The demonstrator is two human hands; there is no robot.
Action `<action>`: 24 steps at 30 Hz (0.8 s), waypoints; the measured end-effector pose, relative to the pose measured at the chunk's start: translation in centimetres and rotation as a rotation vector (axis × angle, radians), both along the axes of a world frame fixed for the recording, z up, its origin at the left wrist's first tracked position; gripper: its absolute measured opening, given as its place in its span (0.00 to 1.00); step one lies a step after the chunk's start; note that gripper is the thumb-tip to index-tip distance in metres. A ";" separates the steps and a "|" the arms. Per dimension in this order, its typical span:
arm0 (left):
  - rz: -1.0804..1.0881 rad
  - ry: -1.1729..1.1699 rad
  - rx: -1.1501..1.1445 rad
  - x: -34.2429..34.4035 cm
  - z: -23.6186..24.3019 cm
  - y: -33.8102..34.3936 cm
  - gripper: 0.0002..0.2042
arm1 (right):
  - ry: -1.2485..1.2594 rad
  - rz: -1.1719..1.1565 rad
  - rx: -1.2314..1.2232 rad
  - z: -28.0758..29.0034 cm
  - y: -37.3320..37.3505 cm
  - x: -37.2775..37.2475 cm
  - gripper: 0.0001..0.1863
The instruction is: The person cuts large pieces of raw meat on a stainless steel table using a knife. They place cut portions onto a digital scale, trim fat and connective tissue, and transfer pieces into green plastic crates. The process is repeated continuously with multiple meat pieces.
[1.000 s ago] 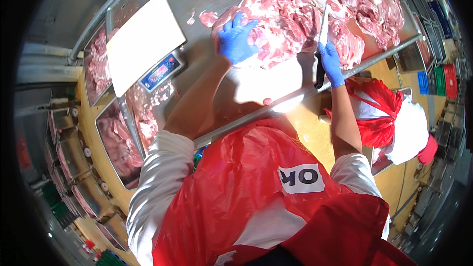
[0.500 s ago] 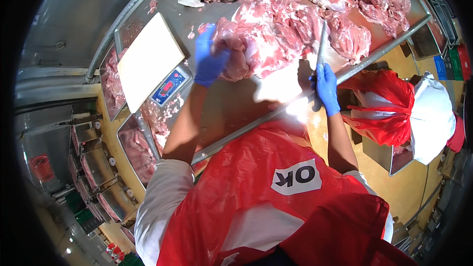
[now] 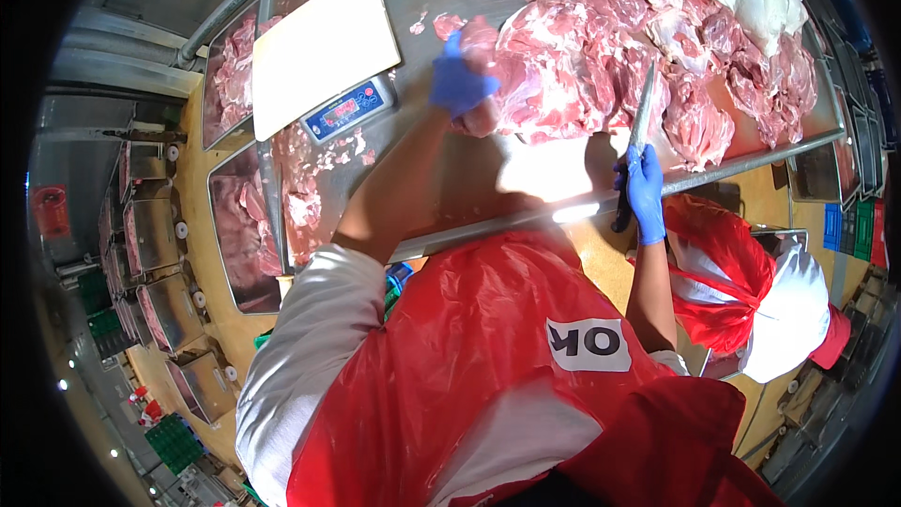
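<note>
Currently, from where I stand, the step in hand appears to be positioning a meat piece (image 3: 481, 38). The gloved left hand (image 3: 464, 83) grips it (motion blur obscures the fingertips) at the left edge of the meat pile (image 3: 582, 66) on the counter (image 3: 460, 183). The right hand (image 3: 645, 195) encloses a knife (image 3: 644, 113), point directed away. Cutting would call for a firm hold. Meat: moist, soft, ragged. Knife: slim, tapered. Counter: flat, grey, metallic.

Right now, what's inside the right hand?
A knife: its blade and the dark handle's end show. The right hand covers the rest of the handle.
</note>
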State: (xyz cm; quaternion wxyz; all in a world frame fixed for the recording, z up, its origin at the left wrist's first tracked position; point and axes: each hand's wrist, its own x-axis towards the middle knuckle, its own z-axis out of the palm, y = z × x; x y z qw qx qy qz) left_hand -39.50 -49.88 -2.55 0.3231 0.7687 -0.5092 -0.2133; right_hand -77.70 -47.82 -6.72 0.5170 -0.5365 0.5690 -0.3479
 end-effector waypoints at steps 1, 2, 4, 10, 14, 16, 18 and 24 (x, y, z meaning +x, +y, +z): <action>-0.028 0.108 -0.028 1.5 -0.5 0.6 0.40 | -0.007 -0.022 0.012 -0.3 0.2 -0.7 0.12; -0.052 0.342 -0.066 3.6 -2.1 2.1 0.37 | -0.016 -0.040 0.027 -0.4 0.6 -1.2 0.12; -0.091 0.811 -0.140 7.5 -6.4 6.5 0.31 | -0.030 -0.095 0.057 -0.9 1.6 -1.7 0.11; 0.151 1.626 -0.163 4.9 -6.3 14.6 0.26 | -0.078 -0.088 0.065 -0.8 3.2 -0.8 0.12; 0.283 1.911 -0.149 5.5 -8.1 16.9 0.22 | -0.016 0.004 0.040 0.1 3.2 -0.3 0.12; 0.363 1.823 -0.175 6.5 -9.4 17.0 0.18 | 0.046 0.028 0.035 0.8 3.5 -0.2 0.11; 0.393 1.728 -0.180 8.5 -9.9 16.5 0.14 | 0.054 0.028 0.058 1.4 4.0 -0.2 0.11; 0.289 1.383 -0.204 10.9 -12.2 12.8 0.11 | 0.099 -0.031 0.072 2.0 6.2 -0.9 0.03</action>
